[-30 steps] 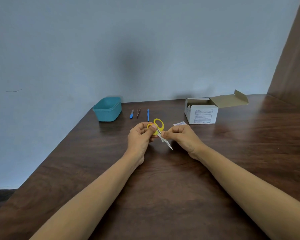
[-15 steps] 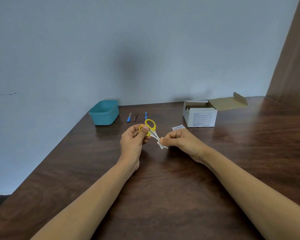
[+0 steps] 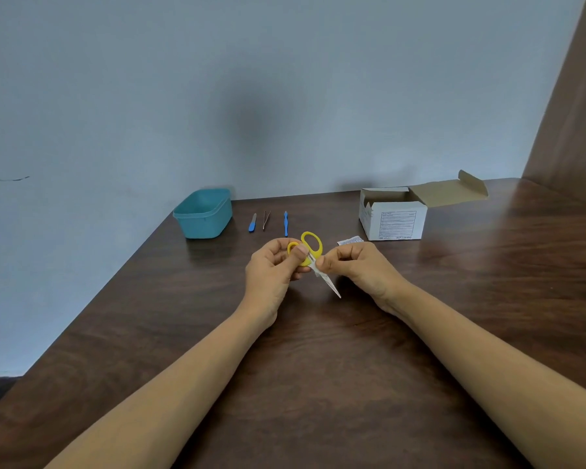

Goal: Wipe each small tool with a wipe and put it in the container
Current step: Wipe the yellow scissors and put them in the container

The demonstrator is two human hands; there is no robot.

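Yellow-handled scissors (image 3: 310, 253), light, stiff, sharp-tipped, held mid-tabletop: left hand (image 3: 274, 269) grip pinches the handle loop, right hand (image 3: 354, 269) grip pinches a thin wipe (image 3: 319, 271) on the blades, container (image 3: 203, 214) at 10 o'clock.

The only printed matter stands on two items. The white cardboard box (image 3: 394, 220), at the far right of the table with its flap open, carries a framed label panel of fine print on its front face. The lines inside the frame are too small to read. Along the lower edge of that face a line begins "100 Units", followed by a number string that cannot be made out with certainty. The small white sachet (image 3: 349, 241), lying flat just beside the box, bears print that is illegible. No brand name or other sign can be read.
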